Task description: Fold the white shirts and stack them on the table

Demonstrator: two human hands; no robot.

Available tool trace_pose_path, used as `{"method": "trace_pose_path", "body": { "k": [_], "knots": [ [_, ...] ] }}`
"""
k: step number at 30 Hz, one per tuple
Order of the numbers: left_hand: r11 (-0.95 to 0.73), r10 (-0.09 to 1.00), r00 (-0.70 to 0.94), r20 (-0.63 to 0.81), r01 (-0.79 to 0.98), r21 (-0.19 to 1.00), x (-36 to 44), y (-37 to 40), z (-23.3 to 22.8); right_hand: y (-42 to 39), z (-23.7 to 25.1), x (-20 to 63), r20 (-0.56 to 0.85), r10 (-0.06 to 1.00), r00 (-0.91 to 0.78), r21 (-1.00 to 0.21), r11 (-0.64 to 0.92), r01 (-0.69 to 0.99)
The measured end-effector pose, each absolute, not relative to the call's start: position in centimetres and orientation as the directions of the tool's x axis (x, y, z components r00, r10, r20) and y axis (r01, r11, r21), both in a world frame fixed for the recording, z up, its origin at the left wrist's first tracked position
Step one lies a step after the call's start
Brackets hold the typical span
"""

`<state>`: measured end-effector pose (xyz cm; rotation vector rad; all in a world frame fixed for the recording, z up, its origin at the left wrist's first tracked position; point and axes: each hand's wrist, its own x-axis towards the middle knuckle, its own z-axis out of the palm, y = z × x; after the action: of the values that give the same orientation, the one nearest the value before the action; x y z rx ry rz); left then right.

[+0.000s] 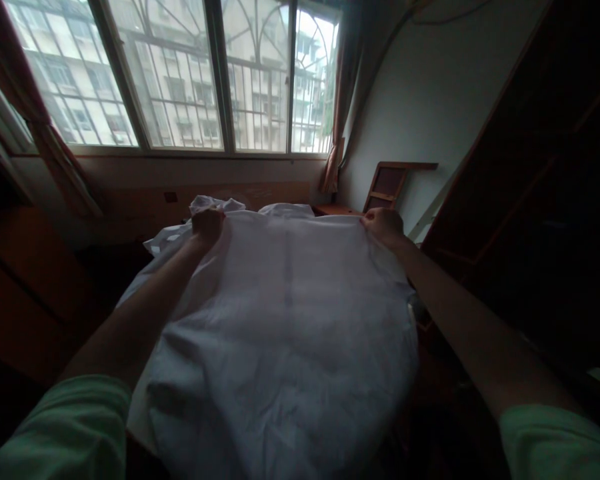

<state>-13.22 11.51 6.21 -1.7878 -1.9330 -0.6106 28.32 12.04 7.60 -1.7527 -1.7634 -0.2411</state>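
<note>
A large white cloth [290, 293] is stretched out in front of me, with a darker vertical line down its middle that could be a seam or a fold. My left hand [209, 227] is closed on its upper left edge. At the upper right edge, my right hand [384, 225] pinches the cloth too. Between the two hands the top edge runs nearly straight, while the lower part hangs in loose wrinkles towards me. Behind it, more crumpled white fabric [217, 203] shows; whether it belongs to the same piece, I cannot tell.
Beyond the cloth is a barred window [180, 87] with a tied curtain [45, 140] at its left. A wooden frame-like piece [386, 183] stands by the right wall. Dark wooden furniture rises on the right [545, 167], and an orange-brown cabinet [20, 287] is at the left.
</note>
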Motion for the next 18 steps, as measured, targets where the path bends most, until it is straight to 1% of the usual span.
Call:
{"method": "trace_pose_path", "body": {
  "k": [2, 4, 5, 6, 9, 11, 14, 16, 18],
  "knots": [
    [0.142, 0.808, -0.185, 0.559, 0.983, 0.120, -11.9, 11.8, 5.8, 11.9, 7.1, 27.1, 0.582, 0.780, 0.228, -0.373, 0.007, 0.928],
    [0.187, 0.800, -0.256, 0.542, 0.966, 0.181, -11.0, 11.8, 4.9, 11.9, 6.2, 26.4, 0.623, 0.723, 0.299, -0.422, -0.012, 0.907],
    [0.185, 0.807, -0.260, 0.530, 0.964, 0.190, -10.9, 11.8, 4.3, 11.9, 5.6, 26.2, 0.620, 0.727, 0.294, -0.420, -0.008, 0.907],
    [0.172, 0.824, -0.246, 0.511, 0.967, 0.189, -10.9, 11.7, 3.8, 12.0, 5.0, 26.2, 0.599, 0.754, 0.269, -0.402, -0.007, 0.916],
    [0.106, 0.873, -0.175, 0.455, 0.979, 0.172, -11.7, 11.6, 2.6, 12.1, 3.7, 26.5, 0.488, 0.848, 0.207, -0.337, -0.036, 0.941],
    [0.093, 0.875, -0.173, 0.452, 0.976, 0.195, -12.4, 11.7, 2.4, 12.2, 3.3, 27.0, 0.460, 0.860, 0.222, -0.357, -0.049, 0.933],
    [0.126, 0.848, -0.245, 0.470, 0.955, 0.270, -13.1, 12.0, 2.7, 12.7, 3.2, 27.5, 0.418, 0.868, 0.266, -0.496, -0.028, 0.868],
    [0.156, 0.829, -0.321, 0.458, 0.919, 0.362, -13.2, 12.5, 2.8, 13.3, 3.3, 27.6, 0.361, 0.881, 0.306, -0.614, -0.023, 0.789],
    [0.103, 0.851, -0.315, 0.421, 0.886, 0.453, -13.2, 13.1, 2.7, 14.1, 3.2, 27.6, 0.297, 0.887, 0.353, -0.718, -0.037, 0.696]
  ]
}}
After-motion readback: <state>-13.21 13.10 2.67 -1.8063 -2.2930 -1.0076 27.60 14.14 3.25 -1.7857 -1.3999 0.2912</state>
